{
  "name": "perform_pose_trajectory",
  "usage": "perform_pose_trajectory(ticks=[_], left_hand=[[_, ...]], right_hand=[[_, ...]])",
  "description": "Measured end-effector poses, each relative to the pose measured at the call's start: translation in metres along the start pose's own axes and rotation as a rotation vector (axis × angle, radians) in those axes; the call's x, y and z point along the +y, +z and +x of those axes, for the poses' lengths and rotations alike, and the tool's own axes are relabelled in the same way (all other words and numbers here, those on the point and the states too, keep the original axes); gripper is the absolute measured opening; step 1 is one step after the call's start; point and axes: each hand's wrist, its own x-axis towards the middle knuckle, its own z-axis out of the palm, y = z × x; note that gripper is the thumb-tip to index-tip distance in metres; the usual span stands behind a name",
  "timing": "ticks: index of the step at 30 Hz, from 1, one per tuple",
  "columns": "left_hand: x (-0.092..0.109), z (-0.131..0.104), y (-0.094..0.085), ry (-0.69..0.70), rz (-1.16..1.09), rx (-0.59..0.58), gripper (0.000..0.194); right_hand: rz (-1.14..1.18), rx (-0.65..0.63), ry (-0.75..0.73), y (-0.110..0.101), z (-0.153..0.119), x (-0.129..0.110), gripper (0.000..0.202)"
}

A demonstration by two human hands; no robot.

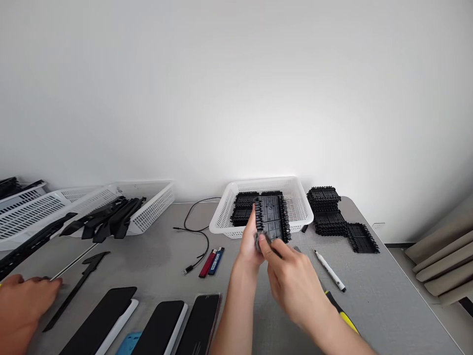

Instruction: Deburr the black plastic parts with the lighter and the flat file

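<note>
My left hand (250, 239) holds a stack of black plastic parts (271, 217) with toothed edges, raised in front of a white basket (221, 223). At the stack's lower end is my right hand (291, 273), its thumb and fingers closed round a small dark item whose shape is blurred. More black toothed parts (244, 207) lie inside the basket. To the right of it, further stacks of these parts (327, 217) stand on the table, and a single part (362, 238) lies beside them.
A white marker (330, 271) and a yellow-black tool (343, 313) lie at right. Red (207, 263) and blue (216, 261) items, a cable (207, 241) and phones (199, 323) are left of centre. Another person's hand (27, 301) holds a thin rod near baskets (158, 202).
</note>
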Motion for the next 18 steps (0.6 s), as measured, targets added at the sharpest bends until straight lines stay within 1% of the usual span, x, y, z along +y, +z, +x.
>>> perform_pose_trajectory(ticks=[2, 4, 5, 6, 7, 9, 11, 12, 13, 15, 18], left_hand=[[0.006, 0.001, -0.003, 0.023, -0.01, 0.0, 0.049], [0.01, 0.002, -0.007, 0.024, 0.011, 0.049, 0.052], [0.011, 0.003, -0.009, 0.028, 0.029, 0.08, 0.054], [0.011, 0.004, -0.011, 0.032, 0.049, 0.106, 0.056], [0.011, 0.004, -0.012, 0.031, 0.068, 0.12, 0.058], [0.008, 0.003, -0.012, 0.005, 0.099, 0.114, 0.059], [0.002, 0.0, -0.007, -0.055, 0.124, 0.054, 0.058], [-0.002, -0.002, -0.003, -0.084, 0.135, 0.008, 0.057], [-0.006, -0.004, 0.001, -0.105, 0.15, -0.037, 0.056], [-0.015, -0.008, 0.006, -0.132, 0.182, -0.088, 0.053], [-0.023, -0.01, 0.009, -0.112, 0.19, -0.047, 0.052]], right_hand=[[0.039, -0.089, -0.009, -0.007, -0.002, -0.003, 0.051], [0.123, -0.154, 0.003, -0.017, -0.005, -0.002, 0.045], [0.185, -0.16, 0.015, -0.022, -0.006, 0.0, 0.042], [0.257, -0.13, 0.029, -0.027, -0.008, 0.003, 0.041], [0.332, -0.054, 0.048, -0.03, -0.009, 0.006, 0.041], [0.436, 0.192, 0.086, -0.034, -0.009, 0.013, 0.043], [0.447, 0.413, 0.116, -0.032, -0.007, 0.02, 0.045], [0.424, 0.478, 0.123, -0.028, -0.005, 0.023, 0.046], [0.392, 0.509, 0.127, -0.024, -0.003, 0.025, 0.047], [0.321, 0.509, 0.128, -0.015, 0.001, 0.027, 0.05], [0.216, 0.423, 0.132, -0.004, 0.006, 0.026, 0.053]])
